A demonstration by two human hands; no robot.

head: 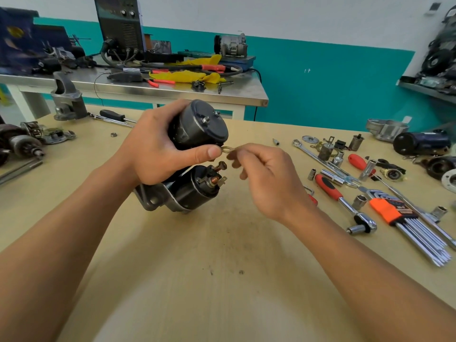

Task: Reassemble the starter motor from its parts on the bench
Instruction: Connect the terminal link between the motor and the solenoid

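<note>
The starter motor (197, 129) stands tilted on the wooden bench (197, 255), its dark round housing uppermost and the black solenoid (197, 186) with copper studs below. My left hand (158, 149) grips the housing, thumb lying along its lower edge. My right hand (261, 174) pinches a small flat metal terminal tab (226, 149) with a hole in it, held at the housing's lower right edge, just above the solenoid's upper stud (220, 166).
To the right lie a red-handled ratchet (345, 201), sockets, an orange hex key set (404, 218), spanners and motor parts. At the left sit an armature (24, 144), a nose housing (67, 99) and a loose nut (113, 134). A steel table (148, 87) stands behind.
</note>
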